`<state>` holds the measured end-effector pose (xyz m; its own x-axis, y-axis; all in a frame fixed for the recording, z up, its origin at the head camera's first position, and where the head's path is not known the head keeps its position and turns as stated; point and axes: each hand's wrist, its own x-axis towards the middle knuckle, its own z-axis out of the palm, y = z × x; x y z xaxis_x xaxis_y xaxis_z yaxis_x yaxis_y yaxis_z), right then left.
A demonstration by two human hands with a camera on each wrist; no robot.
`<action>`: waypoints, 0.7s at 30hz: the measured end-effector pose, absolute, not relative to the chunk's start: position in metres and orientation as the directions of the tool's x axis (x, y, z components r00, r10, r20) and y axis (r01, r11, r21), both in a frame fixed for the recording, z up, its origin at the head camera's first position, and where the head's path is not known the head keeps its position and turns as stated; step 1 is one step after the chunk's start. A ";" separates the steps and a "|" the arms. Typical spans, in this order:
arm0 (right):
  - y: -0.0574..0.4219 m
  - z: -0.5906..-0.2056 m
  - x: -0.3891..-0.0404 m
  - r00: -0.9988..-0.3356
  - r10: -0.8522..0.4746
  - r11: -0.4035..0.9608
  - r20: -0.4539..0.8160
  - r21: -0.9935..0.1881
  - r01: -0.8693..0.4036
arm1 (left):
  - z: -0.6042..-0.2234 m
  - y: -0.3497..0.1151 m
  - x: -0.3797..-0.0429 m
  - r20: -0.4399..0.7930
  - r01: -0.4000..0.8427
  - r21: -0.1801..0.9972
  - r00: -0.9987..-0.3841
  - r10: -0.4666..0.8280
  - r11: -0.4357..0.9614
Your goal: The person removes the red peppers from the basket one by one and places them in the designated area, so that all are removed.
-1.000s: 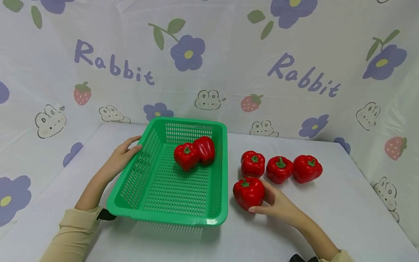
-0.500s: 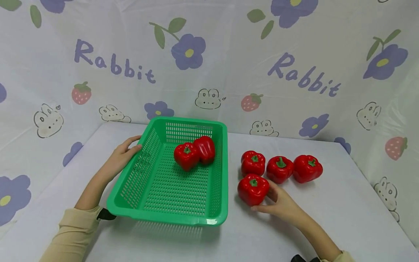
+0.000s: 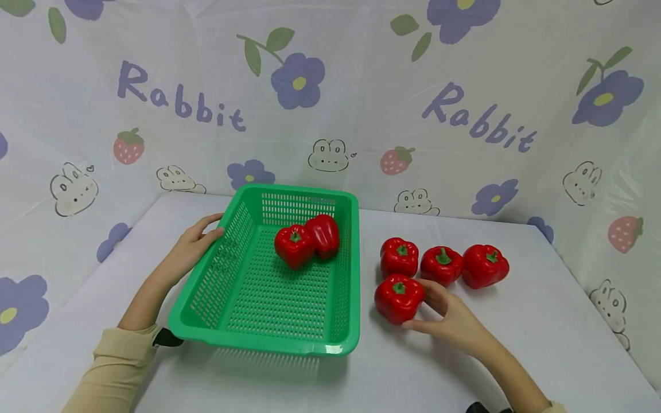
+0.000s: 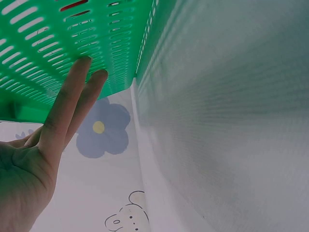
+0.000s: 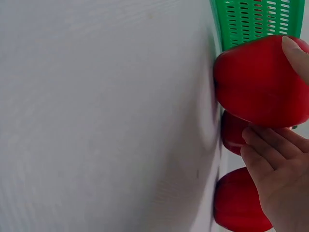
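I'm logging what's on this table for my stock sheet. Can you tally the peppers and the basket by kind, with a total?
Green basket: 1
Red peppers: 6 (2 inside the basket, 4 outside it)
Total: 7

ahead of me stretches the white table [image 3: 537,332], and behind its far edge i see a pale cloth backdrop [image 3: 369,115] rise and wrap round both far corners. above that edge i read "rabbit" twice in purple lettering [image 3: 179,106], among purple flowers [image 3: 298,82] with yellow centres, green leaves [image 3: 279,39] and red strawberries [image 3: 395,162]. outlined rabbit faces [image 3: 329,158] dot the cloth over the far edge and beyond the left and right edges.
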<state>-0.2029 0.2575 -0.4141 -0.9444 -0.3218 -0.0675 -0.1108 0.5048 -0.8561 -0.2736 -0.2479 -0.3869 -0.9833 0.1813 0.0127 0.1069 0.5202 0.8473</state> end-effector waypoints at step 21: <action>0.257 -0.374 -0.207 -0.952 -0.296 0.554 0.072 -0.800 -0.233 | -0.385 -0.247 -0.273 0.017 0.109 0.844 -0.984 0.176 0.525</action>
<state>-0.2068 0.2567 -0.3738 -0.9525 -0.2959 0.0722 -0.2326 0.5535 -0.7997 -0.2729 -0.2471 -0.3854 -0.9842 0.1761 0.0172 0.1086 0.5247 0.8443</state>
